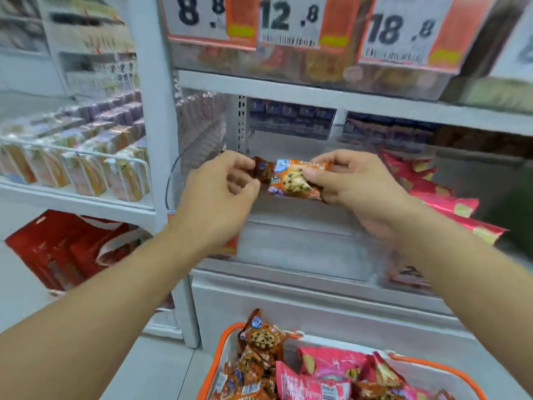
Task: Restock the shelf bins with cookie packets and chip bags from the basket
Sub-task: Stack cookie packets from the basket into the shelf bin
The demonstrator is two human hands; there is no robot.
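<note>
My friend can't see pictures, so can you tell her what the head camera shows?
Two hands hold cookie packets up in front of a clear shelf bin: the left hand pinches a brown packet, the right hand an orange packet. Below, an orange-rimmed basket holds more cookie packets and pink chip bags.

Three price tags up top on the far shelf edge: left tag (212, 17) reads "8.8", middle tag (291, 21) "12.8", right tag (403, 30) "18.8". Barcode strips under the numbers, too blurry to read. Small print on the cookie packet (294, 180) and everything in the basket (227, 342) also unreadable.
</note>
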